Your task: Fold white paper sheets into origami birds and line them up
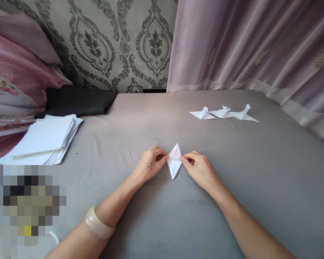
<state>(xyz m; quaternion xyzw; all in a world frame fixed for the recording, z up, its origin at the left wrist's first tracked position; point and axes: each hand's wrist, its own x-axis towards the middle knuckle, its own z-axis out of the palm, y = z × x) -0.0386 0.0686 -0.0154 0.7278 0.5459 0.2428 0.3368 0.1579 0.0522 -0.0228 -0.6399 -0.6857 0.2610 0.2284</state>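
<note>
A small piece of folded white paper (174,163), diamond-shaped with crease lines across and down it, is in the middle of the view. My left hand (154,162) pinches its left corner between thumb and fingers. At the opposite corner my right hand (198,166) holds it in the same kind of pinch. Farther back on the right, three folded paper birds (223,112) sit in a row, close together, with their heads raised.
Grey cloth (270,187) covers the flat surface. A stack of white paper sheets (43,136) lies at the left, in front of a black folded item (78,100). Purple curtains (232,46) hang at the right rear, patterned wallpaper (118,43) behind. The lower left corner is pixelated.
</note>
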